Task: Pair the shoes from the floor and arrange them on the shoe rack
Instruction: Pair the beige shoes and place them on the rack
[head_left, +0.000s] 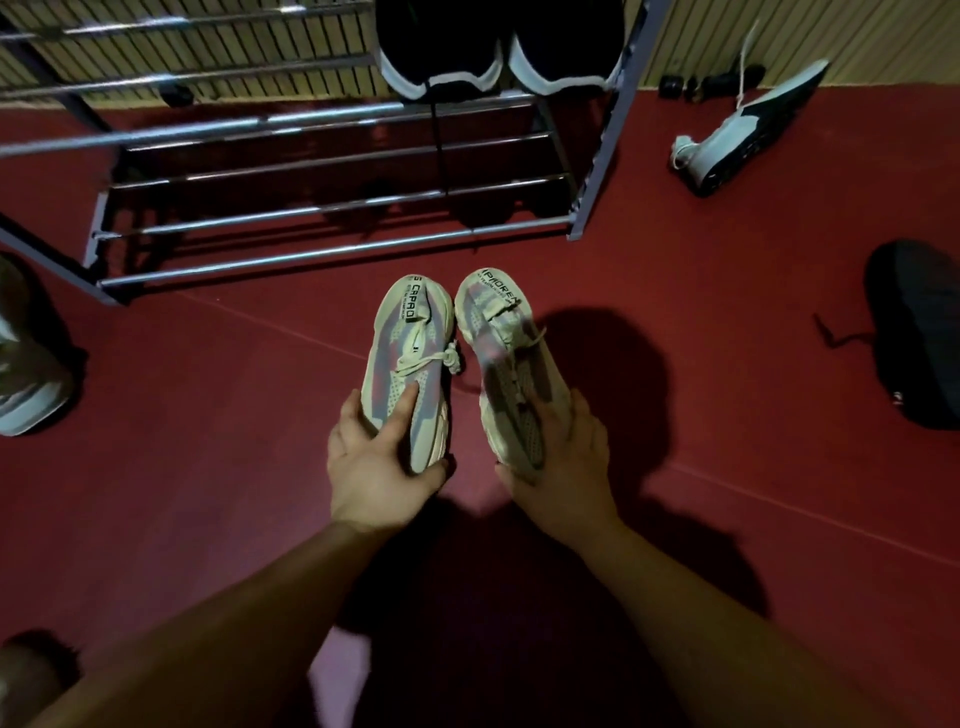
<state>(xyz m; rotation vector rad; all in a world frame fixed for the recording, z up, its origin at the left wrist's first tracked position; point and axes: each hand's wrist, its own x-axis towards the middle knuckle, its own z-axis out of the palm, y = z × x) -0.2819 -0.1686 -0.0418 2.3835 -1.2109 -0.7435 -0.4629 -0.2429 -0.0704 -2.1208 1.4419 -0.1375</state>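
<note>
Two matching cream knit sneakers with pink and blue patches are held side by side above the red floor. My left hand (376, 462) grips the toe end of the left sneaker (410, 358). My right hand (558, 467) grips the toe end of the right sneaker (506, 358). Their heels point toward the metal shoe rack (332, 208), which stands just beyond them. A pair of black shoes with white soles (498, 47) sits on an upper shelf of the rack at the right.
A grey and black sneaker (748, 130) lies on its side on the floor at the right. A black shoe (919, 332) lies at the far right, and a grey shoe (26, 364) at the left edge. A slatted wall runs behind the rack.
</note>
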